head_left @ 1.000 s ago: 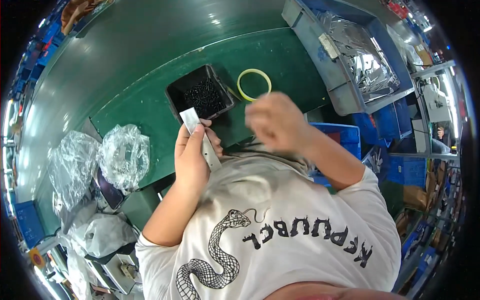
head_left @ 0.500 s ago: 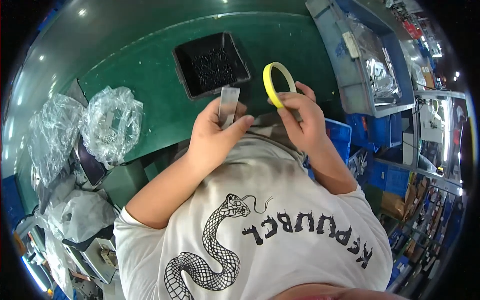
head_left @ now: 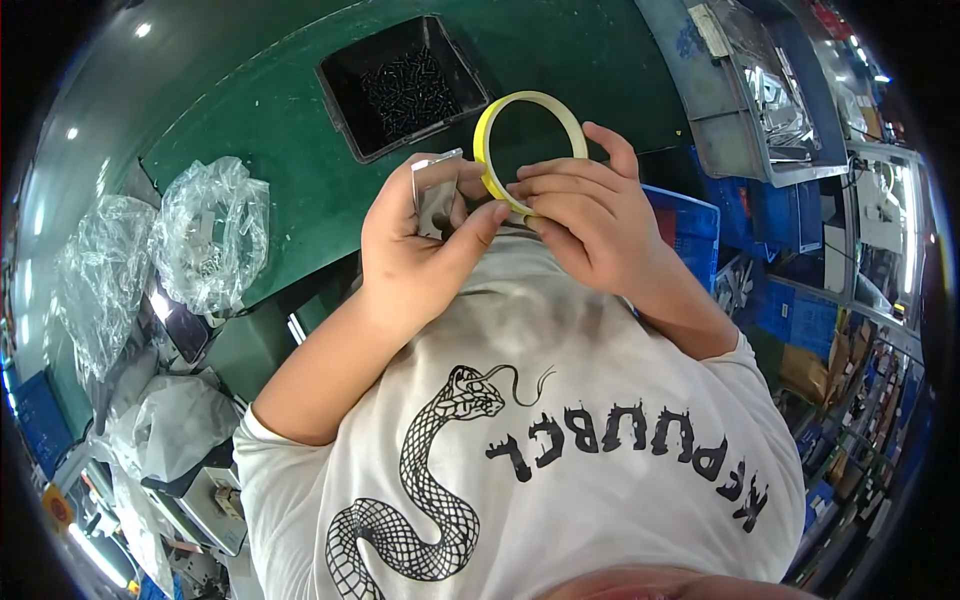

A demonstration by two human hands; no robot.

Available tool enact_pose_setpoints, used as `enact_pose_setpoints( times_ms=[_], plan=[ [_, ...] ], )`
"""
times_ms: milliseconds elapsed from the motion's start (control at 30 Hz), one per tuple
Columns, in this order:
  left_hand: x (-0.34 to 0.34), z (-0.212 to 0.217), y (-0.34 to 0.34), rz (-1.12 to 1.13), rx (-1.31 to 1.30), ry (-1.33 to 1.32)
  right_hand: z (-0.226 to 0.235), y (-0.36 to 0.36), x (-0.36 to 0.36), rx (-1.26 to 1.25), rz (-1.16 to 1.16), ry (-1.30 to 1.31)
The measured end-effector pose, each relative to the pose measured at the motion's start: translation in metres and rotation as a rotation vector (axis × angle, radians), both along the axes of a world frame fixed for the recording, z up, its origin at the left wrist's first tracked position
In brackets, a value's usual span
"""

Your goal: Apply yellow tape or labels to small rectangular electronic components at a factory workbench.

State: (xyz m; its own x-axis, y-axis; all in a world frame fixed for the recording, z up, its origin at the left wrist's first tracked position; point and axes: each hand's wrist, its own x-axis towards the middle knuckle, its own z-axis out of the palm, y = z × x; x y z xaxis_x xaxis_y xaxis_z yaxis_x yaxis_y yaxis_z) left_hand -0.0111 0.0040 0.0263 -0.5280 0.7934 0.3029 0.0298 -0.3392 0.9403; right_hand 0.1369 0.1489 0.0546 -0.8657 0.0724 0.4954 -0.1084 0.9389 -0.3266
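My left hand (head_left: pixel 405 250) is closed around a thin, shiny L-shaped plate (head_left: pixel 434 203), which looks like bent metal or clear plastic. Part of the plate is hidden behind the fingers. In my right hand (head_left: pixel 605 225) is a narrow roll of yellow tape (head_left: pixel 481 140), its ring upright and pinched at the lower rim. The left fingertips come up against the roll's left side, where the two hands nearly meet. Both hands are held in front of my white shirt, at the edge of the green table (head_left: pixel 290 150).
Beyond the hands stands a black bin (head_left: pixel 352 140) of small dark parts. Clear plastic bags (head_left: pixel 215 235) lie at the left. On the right are a large grey crate (head_left: pixel 715 130) with shiny pieces inside and a blue crate (head_left: pixel 690 215).
The hands have come together and the tape roll has moved left, beside the left fingers. The plate has turned to show its bent edge. The whole view has shifted slightly.
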Motion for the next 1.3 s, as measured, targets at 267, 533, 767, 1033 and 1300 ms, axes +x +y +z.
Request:
enact_pose_setpoints(
  times_ms=[267,533,767,1033,1300],
  plan=[
    [0.001,0.001,-0.001,0.006,-0.052,-0.059,-0.004,-0.003,-0.002,-0.061,-0.013,-0.031],
    [0.001,0.001,0.000,0.011,-0.122,-0.074,-0.004,-0.004,-0.003,-0.009,-0.039,-0.043],
    [-0.001,-0.001,0.001,-0.009,-0.115,-0.048,-0.007,-0.002,-0.002,-0.007,-0.036,-0.043],
    [-0.008,-0.009,0.002,-0.020,-0.085,0.131,-0.007,-0.003,0.000,-0.030,-0.039,-0.071],
    [-0.014,-0.007,0.002,0.091,-0.023,0.185,-0.003,-0.004,0.001,0.000,-0.042,-0.037]
  ],
)
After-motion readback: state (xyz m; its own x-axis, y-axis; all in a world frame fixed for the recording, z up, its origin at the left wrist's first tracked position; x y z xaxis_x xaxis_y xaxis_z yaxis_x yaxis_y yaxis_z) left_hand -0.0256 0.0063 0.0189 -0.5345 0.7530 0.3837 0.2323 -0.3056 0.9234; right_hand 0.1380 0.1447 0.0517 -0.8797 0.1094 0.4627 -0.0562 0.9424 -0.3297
